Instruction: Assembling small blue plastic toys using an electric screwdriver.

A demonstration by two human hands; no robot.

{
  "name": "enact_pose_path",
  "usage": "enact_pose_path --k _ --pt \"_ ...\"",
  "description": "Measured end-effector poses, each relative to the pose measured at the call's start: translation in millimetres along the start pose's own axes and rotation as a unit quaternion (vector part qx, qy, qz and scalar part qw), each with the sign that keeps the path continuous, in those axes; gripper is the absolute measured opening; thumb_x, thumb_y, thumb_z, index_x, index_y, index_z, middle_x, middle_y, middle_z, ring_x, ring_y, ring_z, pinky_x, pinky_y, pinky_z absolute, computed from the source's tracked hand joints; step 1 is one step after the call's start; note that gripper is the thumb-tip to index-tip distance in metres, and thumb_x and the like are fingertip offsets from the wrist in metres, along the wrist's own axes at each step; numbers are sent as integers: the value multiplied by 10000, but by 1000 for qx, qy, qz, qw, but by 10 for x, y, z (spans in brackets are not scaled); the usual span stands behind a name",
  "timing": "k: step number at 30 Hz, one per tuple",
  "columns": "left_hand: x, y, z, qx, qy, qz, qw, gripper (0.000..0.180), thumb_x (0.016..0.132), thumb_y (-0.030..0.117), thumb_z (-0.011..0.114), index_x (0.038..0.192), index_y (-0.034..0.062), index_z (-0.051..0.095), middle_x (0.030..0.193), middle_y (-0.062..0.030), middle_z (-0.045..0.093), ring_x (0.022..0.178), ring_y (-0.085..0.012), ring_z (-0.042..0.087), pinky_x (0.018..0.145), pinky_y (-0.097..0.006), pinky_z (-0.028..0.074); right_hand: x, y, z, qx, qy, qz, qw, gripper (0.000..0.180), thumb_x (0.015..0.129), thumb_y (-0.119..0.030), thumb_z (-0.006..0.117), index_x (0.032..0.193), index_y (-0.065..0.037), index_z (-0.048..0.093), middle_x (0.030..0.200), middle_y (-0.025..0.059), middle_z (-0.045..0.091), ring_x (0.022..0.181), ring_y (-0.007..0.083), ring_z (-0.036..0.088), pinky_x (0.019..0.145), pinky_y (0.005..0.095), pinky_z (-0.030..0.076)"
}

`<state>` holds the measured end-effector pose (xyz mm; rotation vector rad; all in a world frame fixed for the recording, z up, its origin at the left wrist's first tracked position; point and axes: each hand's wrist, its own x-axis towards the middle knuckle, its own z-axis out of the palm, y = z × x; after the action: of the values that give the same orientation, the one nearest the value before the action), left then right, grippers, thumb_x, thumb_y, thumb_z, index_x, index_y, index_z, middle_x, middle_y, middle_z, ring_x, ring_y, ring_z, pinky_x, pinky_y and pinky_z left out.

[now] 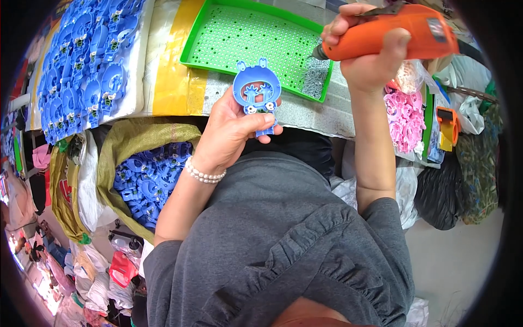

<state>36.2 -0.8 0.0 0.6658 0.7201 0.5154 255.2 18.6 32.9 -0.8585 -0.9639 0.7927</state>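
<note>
The blue animal-shaped plastic piece [256,74] is sitting in the left hand [233,124], over the table's [339,118] near edge, with the thumb pressing its front and fingers curling behind. The right hand [373,68] is wrapping around an orange power screwdriver [400,39], whose tip is pointing at small silver screws [317,77] in the green tray's [248,41] right end. The person seems to be getting a screw; I cannot tell if the tip is touching one. Joining screw and piece would be calling for careful aiming.
</note>
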Motion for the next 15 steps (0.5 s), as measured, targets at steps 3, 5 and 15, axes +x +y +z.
enact_pose_path --k 3,5,15 --pt "13 -15 20 -3 10 25 1000 413 782 -1 668 1151 46 489 990 -74 621 742 -188 670 540 -254 528 21 -193 137 -7 -21 -51 998 738 797 -708 494 963 10 533 655 106 563 504 212 538 478 300 462" --pt "53 -7 61 -9 -6 20 1000 403 781 -1 668 1141 47 493 974 -69 619 739 -189 670 543 -258 529 55 -275 -146 50 -132 -32 989 995 657 -890 417 1051 13 551 774 82 563 684 196 526 701 382 425" --pt "52 -53 92 -44 -4 41 998 352 775 1 679 1077 45 504 883 -55 627 719 -180 665 545 -260 536 -83 -570 230 80 -389 -29 917 1085 620 -887 487 1226 12 463 949 64 563 795 184 518 793 372 383"
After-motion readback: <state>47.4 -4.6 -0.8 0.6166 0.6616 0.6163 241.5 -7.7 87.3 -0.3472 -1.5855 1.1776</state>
